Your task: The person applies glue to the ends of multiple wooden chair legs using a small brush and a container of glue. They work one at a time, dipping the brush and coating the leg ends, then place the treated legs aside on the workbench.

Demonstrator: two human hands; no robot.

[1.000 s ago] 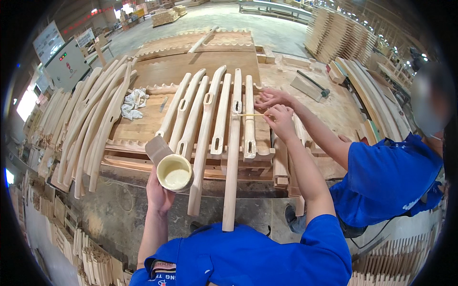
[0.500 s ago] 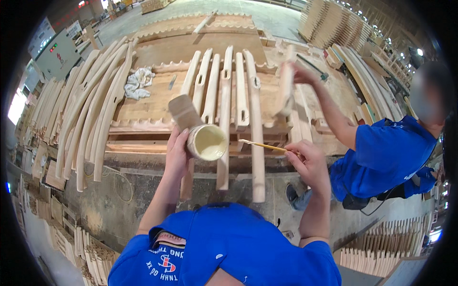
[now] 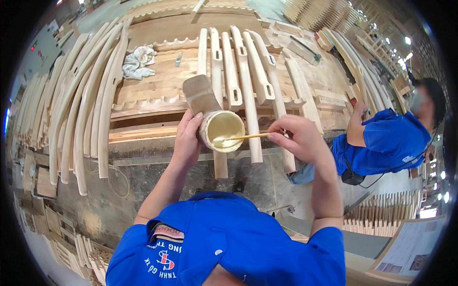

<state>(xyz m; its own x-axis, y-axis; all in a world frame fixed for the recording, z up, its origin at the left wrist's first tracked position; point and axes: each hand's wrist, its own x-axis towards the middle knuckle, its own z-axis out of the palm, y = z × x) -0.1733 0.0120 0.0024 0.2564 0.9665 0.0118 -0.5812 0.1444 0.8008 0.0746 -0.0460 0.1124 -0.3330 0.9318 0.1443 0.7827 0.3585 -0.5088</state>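
My left hand [image 3: 188,133] is wrapped round the side of an open round pot [image 3: 204,139], tilted so that its mouth shows. Pale cream paste [image 3: 221,125] coats the inside. A flat brownish-grey flap [image 3: 198,91] stands up beside the pot's rim; whether it is fixed there I cannot tell. Between the fingertips of my right hand [image 3: 298,138] is a thin yellow stick [image 3: 253,136], held almost level, its tip inside the pot. Beyond the pot lie several pale wooden rails [image 3: 244,78] with oval slots near their ends, some jutting over the bench's near edge.
Curved wooden pieces [image 3: 98,95] are stacked at the left. On the workbench [image 3: 169,71] are a white cloth [image 3: 139,62], a small flat blade-like piece [image 3: 178,59] and scalloped strips. A co-worker in blue [image 3: 381,143] stands at the right by more long boards [image 3: 341,62].
The stick's tip has gone from outside the pot into it. The pot has shifted right. The co-worker has put down the wooden piece and reaches farther right. The view has shifted.
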